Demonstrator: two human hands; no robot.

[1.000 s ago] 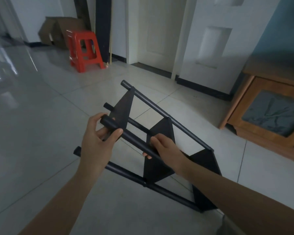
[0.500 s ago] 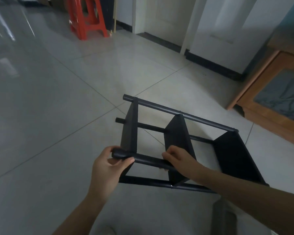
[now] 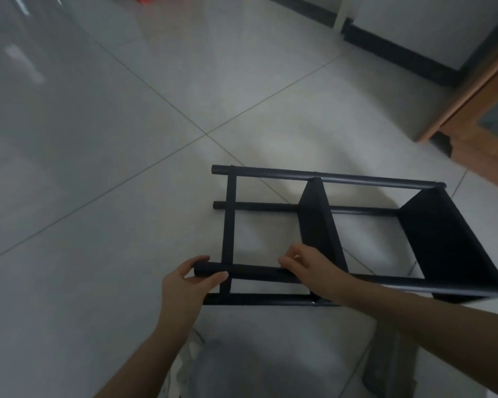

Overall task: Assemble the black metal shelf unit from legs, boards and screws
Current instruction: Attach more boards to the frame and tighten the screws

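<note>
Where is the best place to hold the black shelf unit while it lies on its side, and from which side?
Probably the near upper leg of the shelf unit, from above: the round tube fits curled fingers. The left hand grips its end, the right hand by the middle board.

Matt black metal shelf unit [image 3: 316, 222] on glossy tiled floor [image 3: 98, 139]

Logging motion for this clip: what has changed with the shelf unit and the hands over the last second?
The black metal shelf unit was lowered and turned from a raised, tilted hold until it lies nearly level, close over the pale tiled floor. The view tipped downward with it. Unchanged: the left hand grips the near leg's end, the right hand holds that same leg by the middle board; nothing was released.
</note>
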